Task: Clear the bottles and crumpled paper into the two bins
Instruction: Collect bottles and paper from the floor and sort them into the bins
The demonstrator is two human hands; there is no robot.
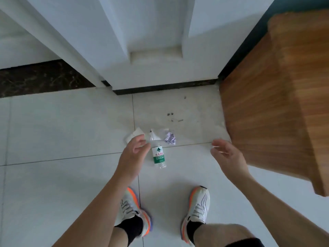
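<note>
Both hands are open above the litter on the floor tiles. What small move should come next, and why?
Probably the left hand should drop a little and close around the bottle. The bottle lies on its side right beside that hand's fingers, while the right hand hovers empty and farther off. No bin is in view yet.

a single head-worn wide-angle view looks steeply down from standing height at the tiled floor.

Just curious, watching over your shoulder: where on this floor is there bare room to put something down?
Bare tile lies left of the left hand, and between the bottle and the shoes. It is crowded just beyond the bottle: white paper, a clear wrapper and a crumpled ball cluster there. The right hand is empty.
</note>
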